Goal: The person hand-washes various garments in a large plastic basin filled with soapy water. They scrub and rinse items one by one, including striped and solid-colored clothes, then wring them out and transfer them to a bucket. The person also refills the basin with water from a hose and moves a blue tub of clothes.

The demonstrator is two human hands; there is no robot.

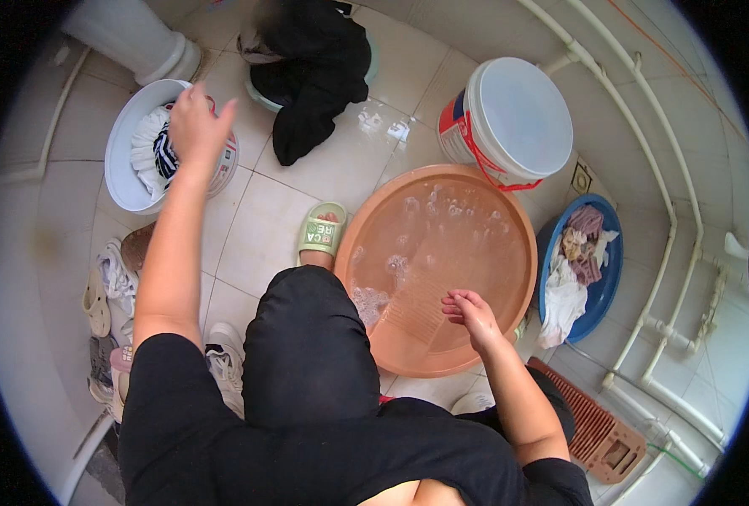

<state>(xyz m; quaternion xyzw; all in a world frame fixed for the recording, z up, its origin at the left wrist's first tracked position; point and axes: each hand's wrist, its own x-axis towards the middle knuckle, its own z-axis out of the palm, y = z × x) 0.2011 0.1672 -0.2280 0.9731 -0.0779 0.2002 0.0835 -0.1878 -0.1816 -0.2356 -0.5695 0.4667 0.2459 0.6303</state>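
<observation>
Black shirt and a dark-clad knee lie nearest, both behind the person's two grips. The left grip reaches out over a white bucket, thumb and fingers apart, with nothing visible held; whether it touches the bucket or its contents cannot be told. Just left of and below that grip, white cloth and a black-and-white striped cloth lie inside the bucket.

The right grip is over the near right part of a wide orange-brown basin, its fingers loosely curled and not closed on anything visible. Ahead and to the left of it, sudsy water covers a ribbed section of the basin.

Right of the right grip, a blue basin holds white cloth and mauve cloth. Beyond it, ahead, stands a red-handled bucket. A brown ridged board lies behind it, to the right. Ahead and right of the left grip, a black garment drapes over a pale green basin. Shoes sit behind the left grip, on the tiled floor.
</observation>
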